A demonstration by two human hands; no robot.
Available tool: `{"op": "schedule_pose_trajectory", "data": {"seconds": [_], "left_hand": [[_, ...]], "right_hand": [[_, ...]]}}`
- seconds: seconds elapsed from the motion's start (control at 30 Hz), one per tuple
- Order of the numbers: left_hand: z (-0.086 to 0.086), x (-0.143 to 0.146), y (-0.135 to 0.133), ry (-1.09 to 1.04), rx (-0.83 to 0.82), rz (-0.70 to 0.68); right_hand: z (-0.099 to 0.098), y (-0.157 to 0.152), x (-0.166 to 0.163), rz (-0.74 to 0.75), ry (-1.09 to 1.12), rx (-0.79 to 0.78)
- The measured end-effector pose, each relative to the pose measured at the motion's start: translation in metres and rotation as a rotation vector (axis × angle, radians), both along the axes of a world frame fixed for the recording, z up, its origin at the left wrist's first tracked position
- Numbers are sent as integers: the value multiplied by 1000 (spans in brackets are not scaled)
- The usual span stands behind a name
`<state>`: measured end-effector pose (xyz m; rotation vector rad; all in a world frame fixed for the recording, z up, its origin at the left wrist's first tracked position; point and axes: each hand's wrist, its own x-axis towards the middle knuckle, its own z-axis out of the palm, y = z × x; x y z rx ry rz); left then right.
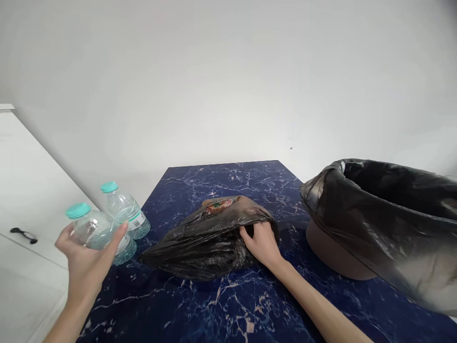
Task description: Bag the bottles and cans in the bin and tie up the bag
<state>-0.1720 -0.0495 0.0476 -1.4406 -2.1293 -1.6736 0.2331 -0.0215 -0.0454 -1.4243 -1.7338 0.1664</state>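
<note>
My left hand (pixel 87 259) is wrapped round a clear plastic bottle (pixel 93 229) with a turquoise cap, tilted at the table's left side. Just behind it a second, similar bottle (pixel 123 207) with a white label leans the same way. In the middle lies a black plastic bag (pixel 203 250), crumpled and bulging, with a colourful wrapper (pixel 219 206) showing faintly through its top. My right hand (pixel 262 243) grips this bag at its opening on the right; the fingertips are hidden under the plastic.
A brown bin (pixel 335 252) lined with a black bag (pixel 360 214) stands at the right on the dark blue marbled table (pixel 228 305). To the left is a white cabinet (pixel 28 190) with a black handle (pixel 24 235). A white wall rises behind.
</note>
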Motion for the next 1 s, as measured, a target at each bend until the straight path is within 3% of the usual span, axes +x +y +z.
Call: {"op": "schedule_pose_trajectory", "data": {"seconds": [0.1,0.2,0.3,0.33,0.37,0.4,0.5,0.57,0.63,0.73,0.9,1.0], "left_hand": [[1,5,-7,79,138,-13],[11,21,-16,452,420,-30],[20,57,-37,764,695,-121],[22,73,-47,804,711,-155],[23,91,-58,819,624,-196],[23,110,-69,867,577,-321],[19,161,-93,867,303,-973],[14,185,-98,877,89,-1184],[7,197,-92,773,-90,-1183],[-7,202,-71,615,-248,-1045],[-31,197,-32,661,-352,-866],[-35,197,-19,689,-356,-796]], "right_hand": [[1,-1,-1,-28,2,-34],[5,-1,-1,-47,-4,-71],[10,-2,-1,-73,-15,-115],[11,-3,0,-82,-21,-130],[12,-4,0,-90,-29,-144],[13,-4,0,-98,-39,-156],[15,-6,-2,-117,-74,-176],[15,-7,-3,-130,-99,-176],[15,-7,-3,-141,-120,-169],[16,-8,-3,-148,-141,-149],[24,-8,0,-156,-148,-110],[36,-11,0,-135,-150,-60]]}}
